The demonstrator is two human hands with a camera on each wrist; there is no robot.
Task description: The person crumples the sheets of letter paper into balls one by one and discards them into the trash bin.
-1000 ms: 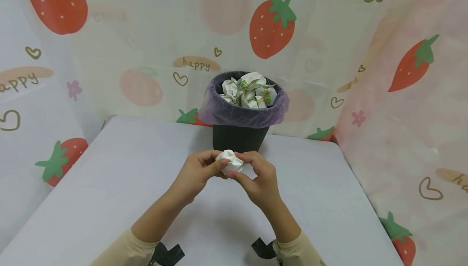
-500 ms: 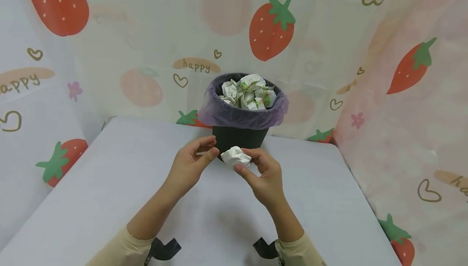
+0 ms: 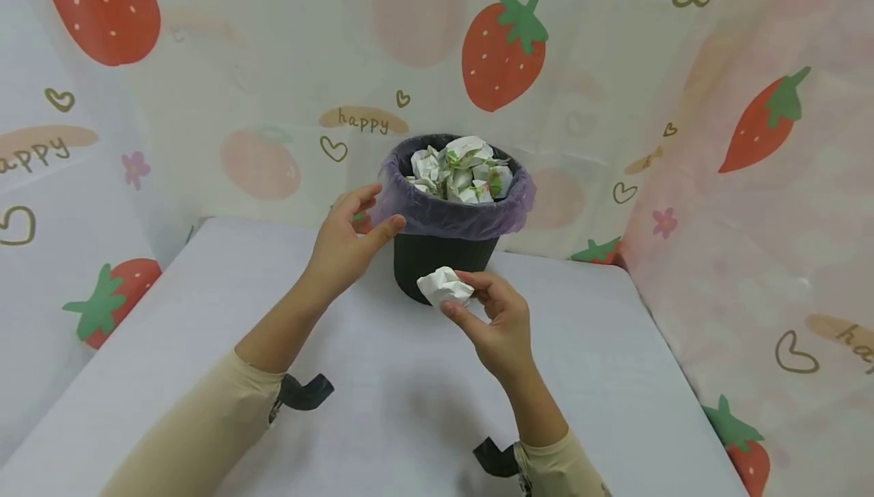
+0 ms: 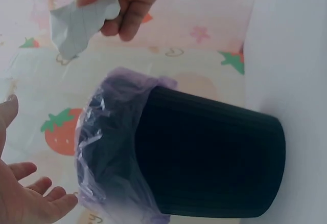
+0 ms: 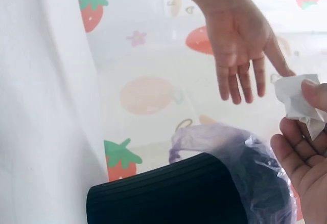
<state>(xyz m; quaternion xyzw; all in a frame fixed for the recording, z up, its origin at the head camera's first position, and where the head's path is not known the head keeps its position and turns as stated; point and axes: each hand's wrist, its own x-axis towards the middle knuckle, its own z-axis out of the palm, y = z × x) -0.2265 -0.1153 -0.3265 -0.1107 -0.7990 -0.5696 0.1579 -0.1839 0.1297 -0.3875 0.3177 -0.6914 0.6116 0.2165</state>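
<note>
A crumpled white paper ball (image 3: 444,286) is pinched between the thumb and fingers of my right hand (image 3: 501,326), in front of the bin. My left hand (image 3: 341,243) is spread with nothing in it, beside the left side of the trash bin (image 3: 444,258). The bin is black, upright and lined with a purple plastic bag (image 3: 464,220) folded over its rim. Crumpled paper (image 3: 460,171) with green and red print fills its top. In the right wrist view the left hand (image 5: 240,45) shows straight fingers. Whether it touches the bag cannot be told.
The bin stands toward the back of a white-covered table (image 3: 567,375). Strawberry-printed curtains (image 3: 273,42) enclose the back and both sides. A black strap piece (image 3: 305,392) juts from the left sleeve and another (image 3: 496,457) from the right.
My left hand has let go of the paper ball and moved forward and up toward the bin's left side. The right hand keeps the ball, shifted slightly right.
</note>
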